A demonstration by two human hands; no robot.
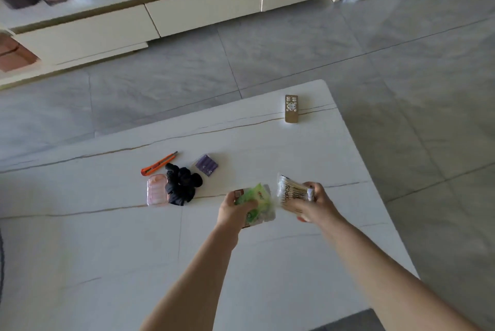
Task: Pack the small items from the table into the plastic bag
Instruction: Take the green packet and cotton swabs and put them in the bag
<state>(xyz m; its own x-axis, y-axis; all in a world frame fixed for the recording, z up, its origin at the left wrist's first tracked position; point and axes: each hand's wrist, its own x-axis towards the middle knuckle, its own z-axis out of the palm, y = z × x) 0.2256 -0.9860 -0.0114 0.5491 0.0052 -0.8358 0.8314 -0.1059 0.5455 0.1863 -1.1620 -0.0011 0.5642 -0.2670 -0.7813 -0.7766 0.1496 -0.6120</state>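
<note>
My left hand grips a clear plastic bag with a green packet and a small red-labelled item inside, held just above the white table. Right beside it, my right hand holds a pack of cotton swabs and a small white tube. Farther left on the table lie an orange utility knife, a black scrunchie, a pink clear case and a purple packet.
A gold remote control lies near the table's far right corner. Beyond the table are a grey tiled floor and a low cream cabinet carrying jars and boxes. The table's right edge runs diagonally past my right arm.
</note>
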